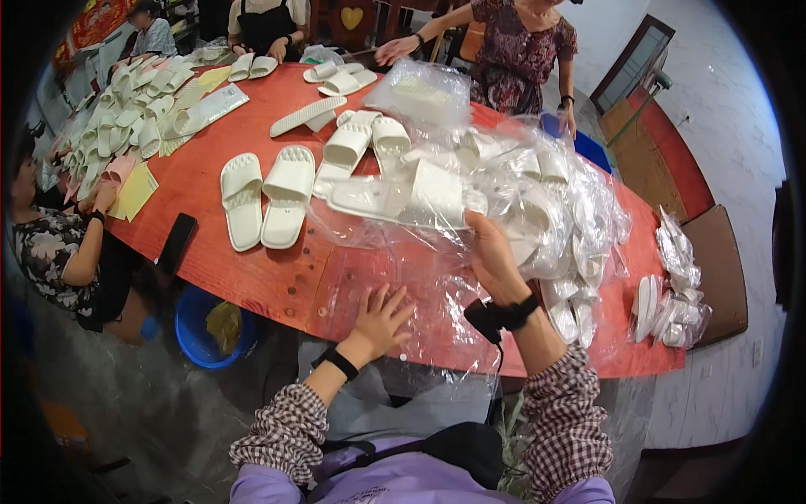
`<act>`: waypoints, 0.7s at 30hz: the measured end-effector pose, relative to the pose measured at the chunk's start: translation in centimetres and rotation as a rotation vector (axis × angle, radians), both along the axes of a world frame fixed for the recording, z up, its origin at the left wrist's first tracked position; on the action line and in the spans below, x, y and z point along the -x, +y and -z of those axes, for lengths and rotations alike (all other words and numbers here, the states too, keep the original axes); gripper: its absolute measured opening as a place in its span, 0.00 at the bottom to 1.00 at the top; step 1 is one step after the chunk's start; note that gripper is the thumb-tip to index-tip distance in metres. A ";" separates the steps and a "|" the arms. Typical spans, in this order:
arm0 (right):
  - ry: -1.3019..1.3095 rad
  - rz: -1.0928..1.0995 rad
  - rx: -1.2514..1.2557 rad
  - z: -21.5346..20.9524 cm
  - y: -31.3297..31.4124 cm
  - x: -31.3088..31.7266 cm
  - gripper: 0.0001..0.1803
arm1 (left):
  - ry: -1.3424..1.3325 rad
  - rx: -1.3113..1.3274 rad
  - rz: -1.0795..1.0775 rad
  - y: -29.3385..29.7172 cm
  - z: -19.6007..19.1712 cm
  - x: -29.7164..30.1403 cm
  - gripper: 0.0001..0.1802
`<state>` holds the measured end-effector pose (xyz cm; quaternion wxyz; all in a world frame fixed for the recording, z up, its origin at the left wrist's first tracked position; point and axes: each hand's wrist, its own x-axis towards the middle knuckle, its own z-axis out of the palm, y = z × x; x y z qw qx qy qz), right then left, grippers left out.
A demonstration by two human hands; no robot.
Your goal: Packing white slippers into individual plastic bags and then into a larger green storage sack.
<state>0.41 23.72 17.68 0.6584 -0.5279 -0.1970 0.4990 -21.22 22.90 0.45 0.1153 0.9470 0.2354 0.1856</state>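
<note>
My right hand [497, 259] is closed on the near edge of a white slide slipper [437, 195], which lies sideways in clear plastic at the middle of the table. My left hand [377, 326] lies with fingers spread on clear plastic bags [437, 294] by the near table edge. Left of the bagged slipper, a pair of unwrapped white slippers [287, 195] stands side by side. More loose white slippers [346, 144] sit just beyond it. Right of my right hand is a heap of bagged slippers [546, 189].
The red table [243, 281] carries a black phone [176, 244] at its left edge and a large slipper pile [126, 113] at the far left. A blue bucket [210, 349] stands on the floor. Several people sit or stand around the table. More bagged slippers [672, 311] lie at the right.
</note>
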 end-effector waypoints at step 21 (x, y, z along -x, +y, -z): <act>-0.001 -0.643 0.203 12.1 -19.3 1.5 0.30 | -0.267 1.627 -0.209 9.3 2.5 8.6 0.38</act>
